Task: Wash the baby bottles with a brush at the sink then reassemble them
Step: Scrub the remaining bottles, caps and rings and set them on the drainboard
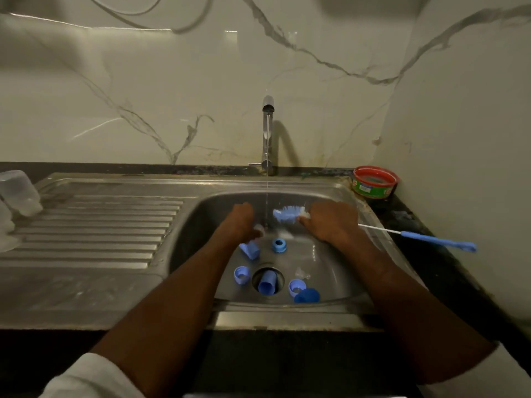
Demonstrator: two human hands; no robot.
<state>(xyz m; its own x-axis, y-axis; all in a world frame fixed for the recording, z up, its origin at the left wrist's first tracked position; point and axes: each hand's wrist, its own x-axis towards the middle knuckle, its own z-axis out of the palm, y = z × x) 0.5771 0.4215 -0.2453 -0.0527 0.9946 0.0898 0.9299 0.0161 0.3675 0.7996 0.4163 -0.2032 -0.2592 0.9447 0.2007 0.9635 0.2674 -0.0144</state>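
Both hands are in the steel sink (339, 285) under the running tap (267, 133). My right hand (330, 222) grips a bottle brush near its blue and white bristle head (288, 213); the blue handle (436, 242) sticks out to the right over the counter. My left hand (241, 222) pinches a small pale part (258, 228), blurred, beside the water stream. On the sink floor lie several blue bottle parts: a ring (278, 245), a cap (250, 249), a collar (241, 274), a cap (267, 285) in the drain, another collar (296, 286), a darker cap (307, 295) and a clear teat (302, 273).
Clear bottles (18, 193) stand at the far left end of the ribbed drainboard (94, 225). A red and green tub (375, 182) sits on the dark counter behind the sink's right corner. A marble wall rises behind and to the right.
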